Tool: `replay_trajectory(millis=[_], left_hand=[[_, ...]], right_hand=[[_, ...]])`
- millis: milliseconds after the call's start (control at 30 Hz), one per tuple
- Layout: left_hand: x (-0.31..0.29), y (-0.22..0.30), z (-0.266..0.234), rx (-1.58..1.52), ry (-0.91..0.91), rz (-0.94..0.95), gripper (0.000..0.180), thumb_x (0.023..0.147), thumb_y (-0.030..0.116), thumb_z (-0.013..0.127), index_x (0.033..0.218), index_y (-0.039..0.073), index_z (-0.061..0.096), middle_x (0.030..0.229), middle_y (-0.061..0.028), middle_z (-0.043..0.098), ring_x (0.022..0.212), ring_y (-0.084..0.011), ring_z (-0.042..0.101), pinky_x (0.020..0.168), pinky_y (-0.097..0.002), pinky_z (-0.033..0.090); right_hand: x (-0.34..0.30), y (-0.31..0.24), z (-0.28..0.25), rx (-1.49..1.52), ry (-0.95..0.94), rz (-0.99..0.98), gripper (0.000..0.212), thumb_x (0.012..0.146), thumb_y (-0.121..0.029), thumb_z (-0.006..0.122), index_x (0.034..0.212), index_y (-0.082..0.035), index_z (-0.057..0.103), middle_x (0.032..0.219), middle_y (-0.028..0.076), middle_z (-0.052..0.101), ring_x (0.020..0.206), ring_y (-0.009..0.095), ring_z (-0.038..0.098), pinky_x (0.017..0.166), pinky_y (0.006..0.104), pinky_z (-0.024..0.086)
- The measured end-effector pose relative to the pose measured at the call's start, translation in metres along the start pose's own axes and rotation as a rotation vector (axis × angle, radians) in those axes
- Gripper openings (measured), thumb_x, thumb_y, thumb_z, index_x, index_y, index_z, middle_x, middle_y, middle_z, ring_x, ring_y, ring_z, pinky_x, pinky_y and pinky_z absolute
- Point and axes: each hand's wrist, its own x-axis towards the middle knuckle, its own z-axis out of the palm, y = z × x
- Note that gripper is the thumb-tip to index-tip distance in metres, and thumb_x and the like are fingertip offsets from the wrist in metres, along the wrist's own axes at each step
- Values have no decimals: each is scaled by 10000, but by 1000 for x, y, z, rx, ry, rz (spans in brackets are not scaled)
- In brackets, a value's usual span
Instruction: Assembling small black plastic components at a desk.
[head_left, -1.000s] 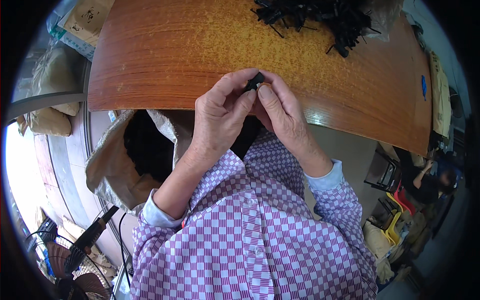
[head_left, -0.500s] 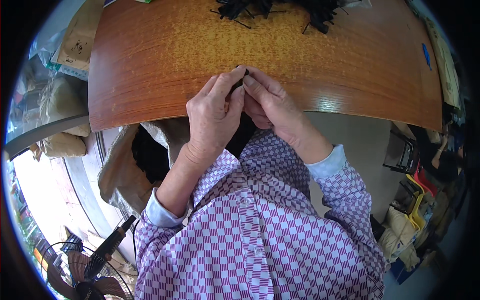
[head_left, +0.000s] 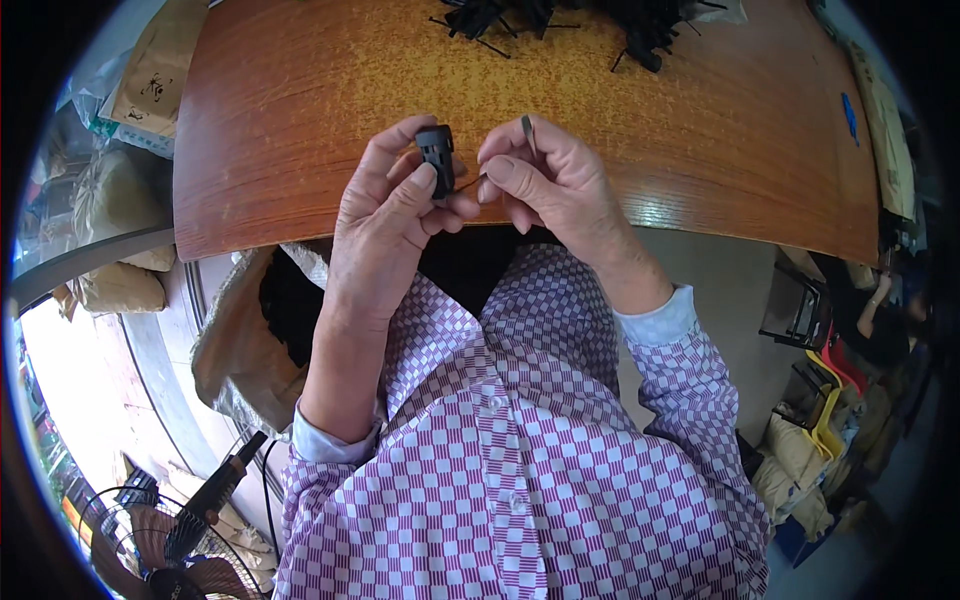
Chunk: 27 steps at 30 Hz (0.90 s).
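Note:
My left hand [head_left: 385, 205] holds a small black plastic part [head_left: 436, 152] upright between thumb and fingers, over the table's near edge. The part is roughly cylindrical, with a wider top and slots in its side. Close by on the right, my right hand [head_left: 550, 190] is closed, thumb against forefinger. A thin dark strip [head_left: 470, 183] runs from beside the part to these fingertips; whether it joins the part I cannot tell. A small, flat metal piece like a blade [head_left: 529, 134] sticks up between the fingers of my right hand.
Several black parts with thin stems [head_left: 640, 35] lie heaped at the far side of the wooden table [head_left: 300, 130]. Below its edge, left of my lap, stands an open sack [head_left: 235, 345] with black contents. A fan [head_left: 165, 550] is at lower left, chairs [head_left: 825, 400] at right.
My hands have moved apart, the left one slightly leftward. The black part, mostly hidden between the fingers before, now shows in my left hand, and the metal piece shows in my right.

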Motion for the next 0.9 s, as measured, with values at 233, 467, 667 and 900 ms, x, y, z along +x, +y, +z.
replay_trajectory(millis=[233,467,667,900], left_hand=[[-8,-1,-5,47,-80,-32,380,953,126,556,1316,51,474,931,-55,611,748,-133,649,630,-210,523],[-11,8,-2,575,-122,77,401,894,-21,570,1280,9,467,887,-73,623,727,-101,633,627,-221,512],[-5,1,-5,611,-96,140,373,879,-44,564,1226,14,440,882,-98,624,724,-117,641,639,-252,539],[3,-2,5,629,-133,93,307,888,-80,522,1161,30,436,888,-77,606,732,-106,636,629,-233,532]], right_hand=[[16,5,4,147,-115,155,154,906,-205,654,948,-63,612,783,-49,580,614,3,498,503,150,413],[13,9,9,29,-123,206,144,918,-202,641,916,-61,610,782,-63,546,664,3,485,561,163,428],[-4,-8,21,-91,-45,251,216,995,-235,507,962,-28,563,744,-37,519,671,31,493,582,182,424],[-9,1,13,-352,-80,91,219,1024,-198,424,1009,-5,526,761,-3,524,671,52,506,577,208,439]])
